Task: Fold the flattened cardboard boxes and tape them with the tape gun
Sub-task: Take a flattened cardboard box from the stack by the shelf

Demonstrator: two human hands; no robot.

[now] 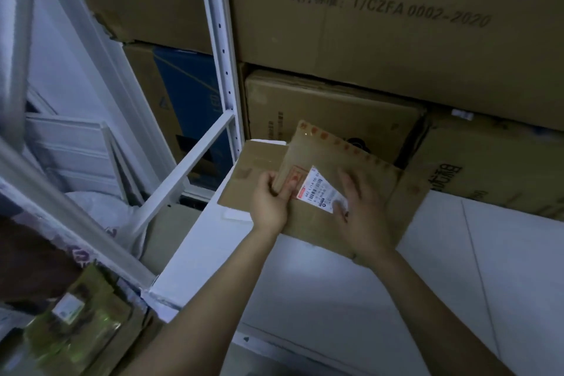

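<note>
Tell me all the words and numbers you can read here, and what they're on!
"执行标准:T/CZFA 0002-2020" on the top box.
White label on the flat box: barcode and print, too blurred to read.
Red stamp beside it: too blurred.
Sideways print on the right box and middle box: not readable.

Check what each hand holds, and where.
Left hand pinches the cardboard box at its left edge, beside the red stamp. Right hand holds nothing; its fingers lie flat on the label.
</note>
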